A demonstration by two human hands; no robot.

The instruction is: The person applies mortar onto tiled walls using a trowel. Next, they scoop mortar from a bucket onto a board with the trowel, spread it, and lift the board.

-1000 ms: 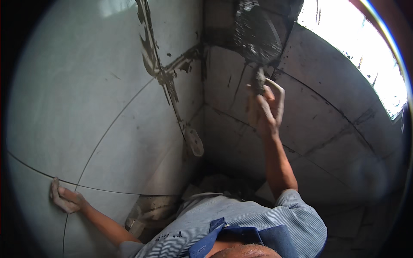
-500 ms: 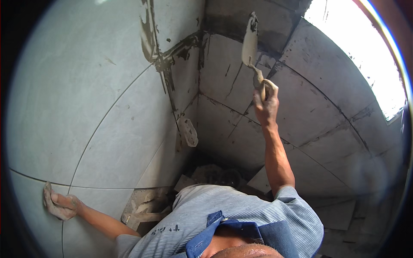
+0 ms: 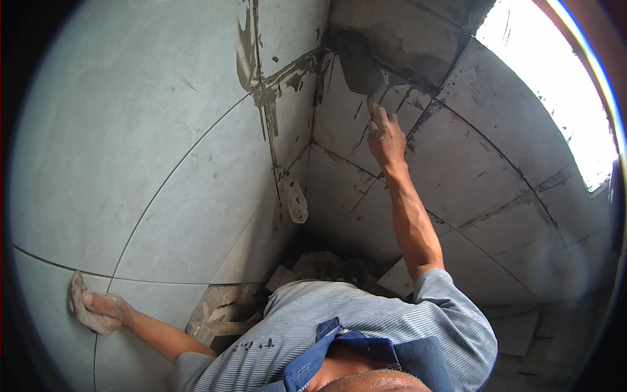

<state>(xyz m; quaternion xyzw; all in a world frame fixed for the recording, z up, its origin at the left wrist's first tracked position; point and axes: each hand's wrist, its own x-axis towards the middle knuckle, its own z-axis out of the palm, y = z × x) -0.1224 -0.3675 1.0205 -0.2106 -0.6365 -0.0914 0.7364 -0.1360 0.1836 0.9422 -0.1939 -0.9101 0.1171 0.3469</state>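
Observation:
My right hand [image 3: 387,138] is closed round the handle of a pointing trowel [image 3: 361,73]. The trowel's dark, broad blade lies against or very close to the tiled wall ahead, below a smeared mortar band near the corner. At the far left, my left hand [image 3: 99,306], dusted with grey, rests by the large pale wall tiles [image 3: 189,196], near where their joints meet. Its fingers are slightly bent, with the thumb apart, and nothing shows in them. Wet mortar [image 3: 268,95] is smeared along the joints in the corner.
A bright window opening [image 3: 548,85] lies at the upper right. From the left wall near the corner hangs a clear plastic piece [image 3: 296,202]. Dark rubble [image 3: 320,261] and a loose tile piece [image 3: 396,277] lie low in the corner, beside a rough broken ledge [image 3: 215,313].
My right hand has swung the trowel left and in toward the corner; its blade has turned from upright and edge-on to broad against the wall. My left hand stays about where it was.

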